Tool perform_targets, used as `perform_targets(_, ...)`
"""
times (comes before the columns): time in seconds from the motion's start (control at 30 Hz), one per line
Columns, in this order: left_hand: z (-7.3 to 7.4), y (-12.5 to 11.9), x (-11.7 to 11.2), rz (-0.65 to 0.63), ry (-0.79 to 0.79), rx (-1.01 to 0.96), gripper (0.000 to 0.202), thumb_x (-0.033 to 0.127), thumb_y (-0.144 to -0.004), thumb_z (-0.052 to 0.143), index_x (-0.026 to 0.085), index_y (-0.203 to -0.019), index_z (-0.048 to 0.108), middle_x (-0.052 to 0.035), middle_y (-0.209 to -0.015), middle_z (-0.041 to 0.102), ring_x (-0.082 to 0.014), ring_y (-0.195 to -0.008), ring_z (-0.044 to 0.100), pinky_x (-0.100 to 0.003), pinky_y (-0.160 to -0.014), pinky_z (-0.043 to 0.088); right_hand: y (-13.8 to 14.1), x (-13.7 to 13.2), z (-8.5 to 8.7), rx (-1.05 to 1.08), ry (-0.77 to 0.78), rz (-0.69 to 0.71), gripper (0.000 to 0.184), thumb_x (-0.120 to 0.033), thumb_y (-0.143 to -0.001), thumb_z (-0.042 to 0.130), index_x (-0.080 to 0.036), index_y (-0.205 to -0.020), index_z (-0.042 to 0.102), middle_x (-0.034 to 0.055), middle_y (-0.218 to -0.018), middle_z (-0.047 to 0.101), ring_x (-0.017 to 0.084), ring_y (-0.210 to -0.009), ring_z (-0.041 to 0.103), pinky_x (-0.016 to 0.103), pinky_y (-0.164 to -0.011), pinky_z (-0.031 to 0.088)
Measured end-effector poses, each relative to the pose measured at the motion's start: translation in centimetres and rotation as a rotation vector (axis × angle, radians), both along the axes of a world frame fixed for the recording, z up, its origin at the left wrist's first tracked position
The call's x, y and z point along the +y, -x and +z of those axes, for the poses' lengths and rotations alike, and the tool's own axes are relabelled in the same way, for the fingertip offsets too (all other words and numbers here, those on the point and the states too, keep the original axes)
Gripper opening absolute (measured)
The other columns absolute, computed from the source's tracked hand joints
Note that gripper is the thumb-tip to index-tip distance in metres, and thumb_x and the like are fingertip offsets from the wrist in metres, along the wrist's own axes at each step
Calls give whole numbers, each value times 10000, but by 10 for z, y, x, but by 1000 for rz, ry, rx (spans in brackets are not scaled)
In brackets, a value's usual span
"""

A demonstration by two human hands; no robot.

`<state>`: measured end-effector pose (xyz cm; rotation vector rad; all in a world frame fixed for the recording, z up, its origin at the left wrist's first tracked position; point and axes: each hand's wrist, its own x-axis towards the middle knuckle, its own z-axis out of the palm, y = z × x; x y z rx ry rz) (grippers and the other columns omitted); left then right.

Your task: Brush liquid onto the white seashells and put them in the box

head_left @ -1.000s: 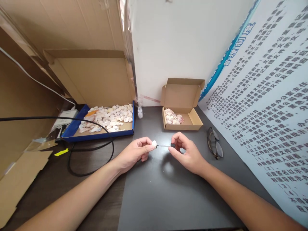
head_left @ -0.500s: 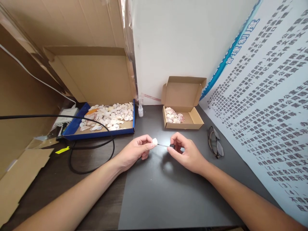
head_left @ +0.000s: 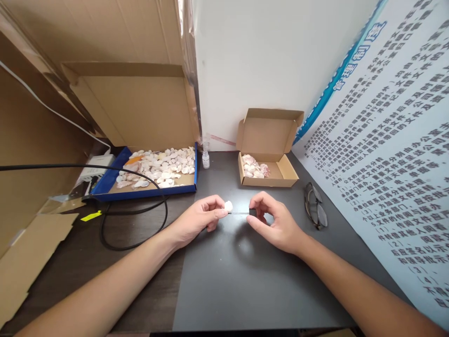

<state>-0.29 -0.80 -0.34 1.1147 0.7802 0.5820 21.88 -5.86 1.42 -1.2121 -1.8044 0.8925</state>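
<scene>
Between the thumb and forefinger of my left hand (head_left: pixel 206 214) is a small white seashell (head_left: pixel 228 206). My right hand (head_left: pixel 271 219) pinches a black applicator cap (head_left: pixel 252 212). A thin stem (head_left: pixel 240 213) runs left from the cap, and its far end reaches the lower edge of the shell by my left fingertips. Whether the tip touches the shell I cannot tell. Both hands are raised over the dark tabletop. Behind them, a small clear bottle (head_left: pixel 205 161) with a pale label stands upright near the wall.
A blue-edged cardboard box (head_left: pixel 168 191) full of seashells lies open at the back left. A smaller brown box (head_left: pixel 269 181) at the back right has shells in its left part. Glasses (head_left: pixel 315 206) rest to the right. A black cable (head_left: pixel 131 246) loops at the left.
The stem now lies flatter and lower against the shell, and the shell has turned slightly in my left fingers. Both hands keep their grip. The whole view has shifted a little.
</scene>
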Motion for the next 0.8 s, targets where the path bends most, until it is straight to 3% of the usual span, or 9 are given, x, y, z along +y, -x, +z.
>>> perform_targets(0.43, 3, 1, 0, -13, -2, 51, 344, 448, -774, 752, 144, -807, 596, 62, -600, 415, -39, -513, 347, -208, -518, 263, -1, 0, -5, 8, -15, -61, 146, -287, -871, 609, -205, -887, 489, -21, -698, 505, 97, -586, 473, 244, -560, 413)
perform_targets(0.6, 7, 1, 0, 26, 82, -20, 317, 410, -761, 764, 155, -802, 579, 69, -581, 396, -43, -515, 339, -206, -534, 277, -2, 1, -6, 20, -24, -95, 175, -295, -870, 617, -206, -863, 467, -32, -675, 494, 90, -574, 462, 232, -553, 406)
perform_targets(0.8, 5, 0, 0, 33, 70, -8, 310, 389, -746, 783, 147, -810, 600, 60, -636, 432, -36, -529, 368, -208, -538, 278, -2, 1, -8, 68, 17, -12, 209, -278, -852, 632, -208, -831, 436, -32, -699, 491, 83, -585, 467, 220, -548, 406)
